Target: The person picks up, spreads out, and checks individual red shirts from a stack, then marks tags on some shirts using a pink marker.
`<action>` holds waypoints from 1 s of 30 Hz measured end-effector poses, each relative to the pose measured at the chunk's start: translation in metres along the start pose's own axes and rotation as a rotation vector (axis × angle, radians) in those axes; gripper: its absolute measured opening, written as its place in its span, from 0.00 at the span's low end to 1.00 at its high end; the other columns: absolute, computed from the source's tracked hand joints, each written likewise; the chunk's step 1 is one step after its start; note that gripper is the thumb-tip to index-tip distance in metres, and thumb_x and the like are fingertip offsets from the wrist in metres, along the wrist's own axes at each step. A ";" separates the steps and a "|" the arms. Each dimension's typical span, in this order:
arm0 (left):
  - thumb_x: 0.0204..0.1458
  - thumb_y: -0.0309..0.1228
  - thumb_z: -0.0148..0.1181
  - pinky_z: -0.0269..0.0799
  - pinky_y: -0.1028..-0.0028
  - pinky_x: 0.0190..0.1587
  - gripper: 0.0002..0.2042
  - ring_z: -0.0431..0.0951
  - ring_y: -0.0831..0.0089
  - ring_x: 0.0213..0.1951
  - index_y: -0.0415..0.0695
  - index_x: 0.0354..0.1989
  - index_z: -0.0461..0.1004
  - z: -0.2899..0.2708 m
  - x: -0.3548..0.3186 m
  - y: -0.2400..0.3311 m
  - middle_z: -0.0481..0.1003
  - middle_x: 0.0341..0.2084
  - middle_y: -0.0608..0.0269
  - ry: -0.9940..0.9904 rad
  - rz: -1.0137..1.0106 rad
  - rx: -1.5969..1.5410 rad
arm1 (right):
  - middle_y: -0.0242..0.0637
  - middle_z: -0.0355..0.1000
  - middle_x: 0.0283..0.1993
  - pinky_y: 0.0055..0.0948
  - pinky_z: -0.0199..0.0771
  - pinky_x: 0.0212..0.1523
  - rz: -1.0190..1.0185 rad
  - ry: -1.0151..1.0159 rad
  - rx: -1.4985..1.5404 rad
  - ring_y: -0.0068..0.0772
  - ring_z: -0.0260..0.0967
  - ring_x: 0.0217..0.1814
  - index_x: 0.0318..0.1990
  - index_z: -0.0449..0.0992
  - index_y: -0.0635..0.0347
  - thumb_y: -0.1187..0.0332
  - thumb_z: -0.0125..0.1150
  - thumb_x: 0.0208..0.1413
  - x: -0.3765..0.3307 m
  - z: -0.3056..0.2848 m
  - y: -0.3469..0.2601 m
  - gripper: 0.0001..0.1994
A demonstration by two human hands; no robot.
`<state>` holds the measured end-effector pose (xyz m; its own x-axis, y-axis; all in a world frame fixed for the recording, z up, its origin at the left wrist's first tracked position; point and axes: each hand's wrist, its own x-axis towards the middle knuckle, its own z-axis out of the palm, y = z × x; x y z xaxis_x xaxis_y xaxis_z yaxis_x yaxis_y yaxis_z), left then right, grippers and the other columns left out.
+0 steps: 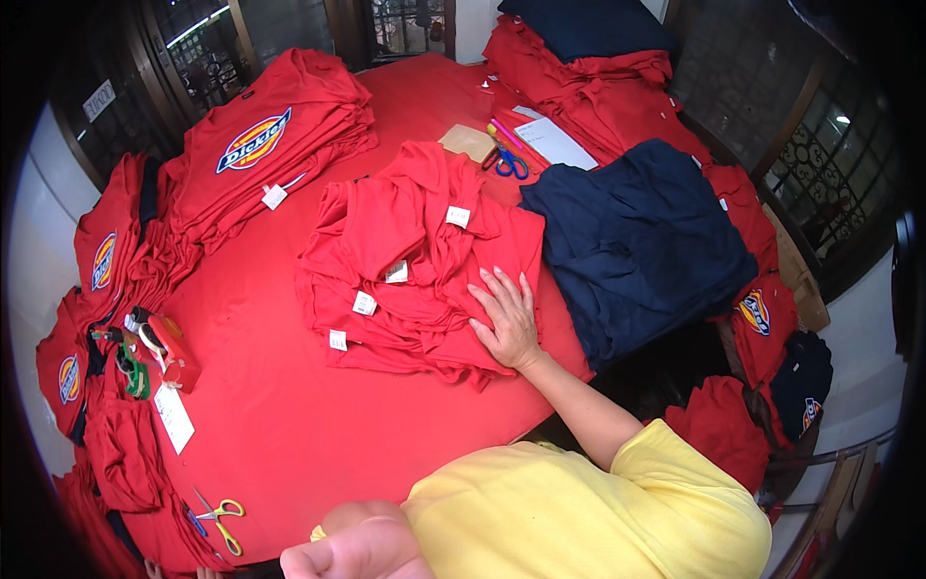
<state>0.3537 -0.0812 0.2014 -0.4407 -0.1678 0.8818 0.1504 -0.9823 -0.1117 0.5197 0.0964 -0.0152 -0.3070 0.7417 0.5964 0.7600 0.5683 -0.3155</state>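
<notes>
My right hand (506, 320) lies flat with an open grip, pressing the pile of red shirts (405, 261) at the middle of the counter (260, 396), probably so it does not slide. The left hand (359, 548) is too blurred for me to tell its grip.

Bright even light, heavy fisheye bend, dark vignette at edges

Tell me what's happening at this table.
A person in a yellow shirt presses the right hand flat, palm down, on a loose pile of red shirts with white tags, in the middle of a red-covered table. A blurred skin-coloured shape at the lower edge may be the left hand; it holds nothing visible. A navy pile lies to the right, a folded red stack behind left.
</notes>
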 end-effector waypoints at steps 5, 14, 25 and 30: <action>0.53 0.34 0.61 0.57 0.68 0.56 0.19 0.68 0.76 0.50 0.57 0.55 0.70 0.005 -0.005 -0.008 0.69 0.54 0.80 -0.016 -0.020 0.051 | 0.40 0.58 0.67 0.55 0.37 0.70 0.034 0.019 -0.035 0.43 0.49 0.72 0.59 0.69 0.51 0.56 0.60 0.52 -0.005 -0.004 0.008 0.26; 0.53 0.34 0.60 0.58 0.68 0.55 0.17 0.69 0.75 0.49 0.54 0.52 0.71 0.049 -0.040 -0.018 0.71 0.50 0.75 -0.164 -0.286 -0.413 | 0.46 0.60 0.65 0.49 0.50 0.68 0.086 0.023 0.164 0.46 0.52 0.70 0.58 0.69 0.57 0.63 0.57 0.56 -0.042 -0.022 -0.010 0.22; 0.52 0.33 0.59 0.61 0.67 0.53 0.15 0.71 0.72 0.48 0.50 0.49 0.71 0.115 -0.077 -0.014 0.73 0.45 0.70 -0.387 -0.361 -0.809 | 0.42 0.71 0.49 0.40 0.67 0.56 1.175 0.504 -0.480 0.47 0.66 0.54 0.39 0.78 0.56 0.73 0.58 0.52 -0.381 -0.229 0.081 0.08; 0.52 0.32 0.59 0.63 0.67 0.52 0.14 0.72 0.70 0.47 0.48 0.47 0.72 0.150 -0.083 -0.026 0.73 0.43 0.67 -0.635 -0.327 -0.943 | 0.48 0.70 0.51 0.42 0.64 0.60 2.075 0.232 -0.600 0.51 0.64 0.58 0.43 0.77 0.59 0.59 0.56 0.56 -0.540 -0.249 0.065 0.15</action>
<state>0.5193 -0.0294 0.2000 0.2221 -0.0871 0.9711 -0.7173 -0.6892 0.1022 0.8777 -0.3564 -0.1738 0.9876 -0.0882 -0.1301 -0.1213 -0.9540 -0.2741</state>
